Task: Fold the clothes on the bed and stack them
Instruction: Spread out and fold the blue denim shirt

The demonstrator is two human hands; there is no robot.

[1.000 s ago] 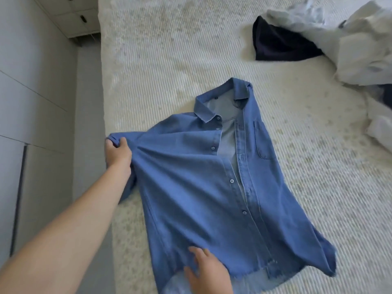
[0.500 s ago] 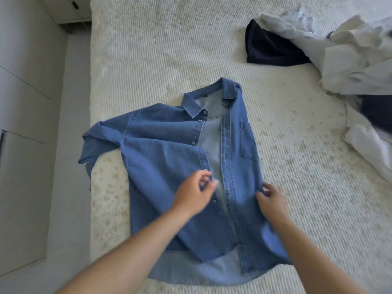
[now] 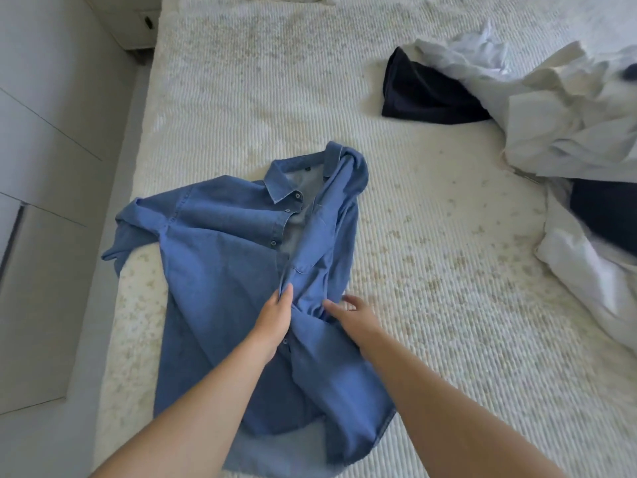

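A blue denim shirt (image 3: pixel 220 270) lies face up on the cream bed (image 3: pixel 431 270), collar away from me, one sleeve hanging over the left edge. My left hand (image 3: pixel 275 319) pinches the shirt's right front panel near the pocket and has pulled it into a ridge over the middle. My right hand (image 3: pixel 355 315) rests beside it on the bunched cloth with fingers spread. A heap of white and dark clothes (image 3: pixel 568 132) lies at the far right.
A dark navy garment (image 3: pixel 424 94) pokes out from the heap's left side. The bed's left edge drops to a narrow floor strip beside pale cabinet doors (image 3: pixel 44 167). A small drawer unit (image 3: pixel 138 25) stands at the far left corner.
Both hands came together at the shirt's middle. The right front panel, flat before, is now gathered and drawn leftward over the placket, and the collar's right side has folded over.
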